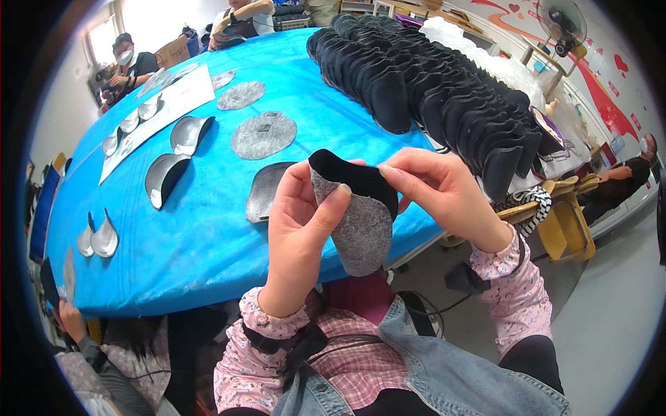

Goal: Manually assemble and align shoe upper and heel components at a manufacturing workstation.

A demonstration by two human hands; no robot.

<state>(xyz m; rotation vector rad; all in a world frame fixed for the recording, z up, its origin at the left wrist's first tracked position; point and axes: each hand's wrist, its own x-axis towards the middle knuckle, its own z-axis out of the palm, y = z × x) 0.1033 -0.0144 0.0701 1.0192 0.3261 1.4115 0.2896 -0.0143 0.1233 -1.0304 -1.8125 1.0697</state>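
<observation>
Between my hands is a bent fabric piece (363, 239), speckled grey like felt on one face and black on the other. My left hand (300, 218) grips its left side, thumb pressed on the grey face. With thumb and forefinger, my right hand (437, 187) pinches the black upper right edge. Just behind my left hand lies a grey moulded piece (266, 194), partly covered by it. Flat grey oval pieces (263, 135) lie farther back on the blue-covered table (208, 249). Curved grey cup-like pieces with black undersides (165, 177) rest to the left.
Rows of overlapping black rounded pads (444, 97) cover the table's far right. A white sheet (187, 93) carries small cups at the left. Another person's hand (71, 320) is at the lower left edge. A yellow stool (565, 229) stands on the right.
</observation>
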